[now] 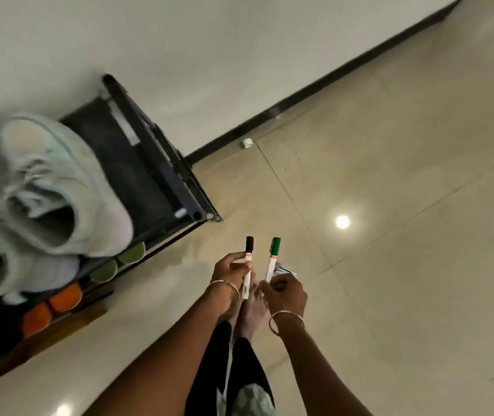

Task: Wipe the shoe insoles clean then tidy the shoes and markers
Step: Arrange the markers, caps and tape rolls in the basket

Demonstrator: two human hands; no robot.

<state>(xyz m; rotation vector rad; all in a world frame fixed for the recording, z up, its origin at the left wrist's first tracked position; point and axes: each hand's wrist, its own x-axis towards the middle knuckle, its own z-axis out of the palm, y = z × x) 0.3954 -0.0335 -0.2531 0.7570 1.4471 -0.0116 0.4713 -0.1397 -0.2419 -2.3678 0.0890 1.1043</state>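
A black rack (161, 163) on tiled floor (389, 265) carries two pale sneakers (59, 187).

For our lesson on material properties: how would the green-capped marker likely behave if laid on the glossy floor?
The green-capped marker looks a stiff, round tube, so it would probably roll on the glossy floor. The right hand holds it upright by its lower end alone, so it is likely light.

Left hand (230, 270) gripping black-capped marker (248, 264), right hand (284, 292) gripping green-capped marker (272, 258), pale sneakers (59, 187) on rack (161, 163)
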